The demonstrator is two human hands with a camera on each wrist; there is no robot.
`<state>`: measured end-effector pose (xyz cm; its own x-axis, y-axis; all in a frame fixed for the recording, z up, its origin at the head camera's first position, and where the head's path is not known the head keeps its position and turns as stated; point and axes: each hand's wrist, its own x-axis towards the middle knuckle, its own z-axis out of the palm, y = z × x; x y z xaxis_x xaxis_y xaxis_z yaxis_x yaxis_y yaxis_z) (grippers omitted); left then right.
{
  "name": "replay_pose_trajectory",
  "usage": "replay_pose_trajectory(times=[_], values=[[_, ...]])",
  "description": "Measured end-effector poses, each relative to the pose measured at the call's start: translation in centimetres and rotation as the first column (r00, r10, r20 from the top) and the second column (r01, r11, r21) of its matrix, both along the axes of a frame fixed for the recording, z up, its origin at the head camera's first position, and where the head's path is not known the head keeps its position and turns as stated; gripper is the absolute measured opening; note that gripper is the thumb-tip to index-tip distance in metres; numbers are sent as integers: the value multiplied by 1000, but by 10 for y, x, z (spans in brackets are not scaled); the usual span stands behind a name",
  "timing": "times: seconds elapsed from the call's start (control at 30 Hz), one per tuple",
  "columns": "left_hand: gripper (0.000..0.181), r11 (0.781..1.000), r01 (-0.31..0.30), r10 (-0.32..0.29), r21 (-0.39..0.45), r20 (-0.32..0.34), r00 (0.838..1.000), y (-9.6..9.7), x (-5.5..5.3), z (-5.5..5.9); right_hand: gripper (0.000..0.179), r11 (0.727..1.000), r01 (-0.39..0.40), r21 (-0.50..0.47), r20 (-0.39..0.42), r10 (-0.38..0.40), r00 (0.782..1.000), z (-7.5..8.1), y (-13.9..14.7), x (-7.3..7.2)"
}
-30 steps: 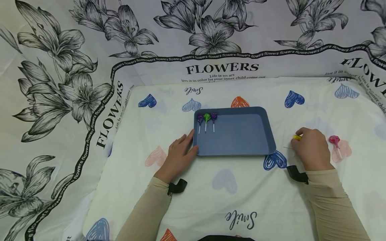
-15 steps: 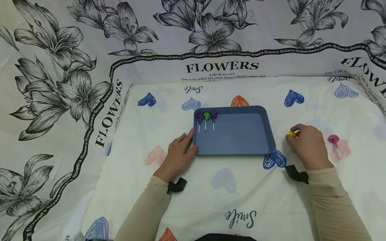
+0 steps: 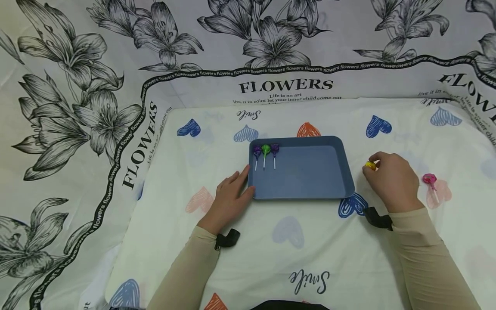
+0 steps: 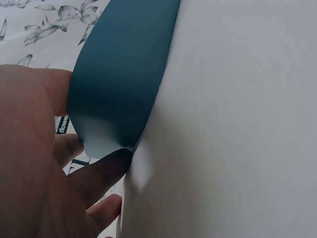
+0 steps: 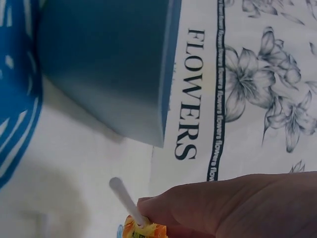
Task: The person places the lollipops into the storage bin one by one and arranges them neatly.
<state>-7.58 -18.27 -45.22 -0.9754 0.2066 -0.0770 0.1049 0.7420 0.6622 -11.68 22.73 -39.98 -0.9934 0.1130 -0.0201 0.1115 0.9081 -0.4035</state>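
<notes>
- Yellow-wrapped lollipop [image 3: 370, 165], pinched in the right hand [image 3: 394, 181], right of the blue tray [image 3: 306, 174].
- Likely light, hard, slick-wrapped; best gripped by its head or white stick [image 5: 126, 199].
- Left hand [image 3: 229, 200] loosely spread, touching the tray's left edge.

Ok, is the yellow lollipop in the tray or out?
Out: the right hand pinches the yellow lollipop beyond the right edge of the tray.
</notes>
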Motion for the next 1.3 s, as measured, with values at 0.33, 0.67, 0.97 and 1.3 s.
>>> replay_pose_trajectory(times=[0.33, 0.67, 0.97, 1.3], values=[[68, 1000, -2, 2, 6, 1, 1000, 1, -1, 0, 37, 1000, -1, -14, 1, 1, 1000, 8, -9, -8], [67, 1000, -17, 17, 2, 8, 1000, 0, -1, -6, 37, 1000, -24, -11, 4, 24, 1000, 13, -19, -19], [67, 999, -34, 34, -1, 16, 999, 0, 1, -5, 38, 999, -29, -40, 21, 30, 999, 17, -29, -29], [67, 999, -38, 38, 5, 22, 999, -1, 0, -4, 36, 996, -55, -69, -23, 54, 998, 21, -46, -37]])
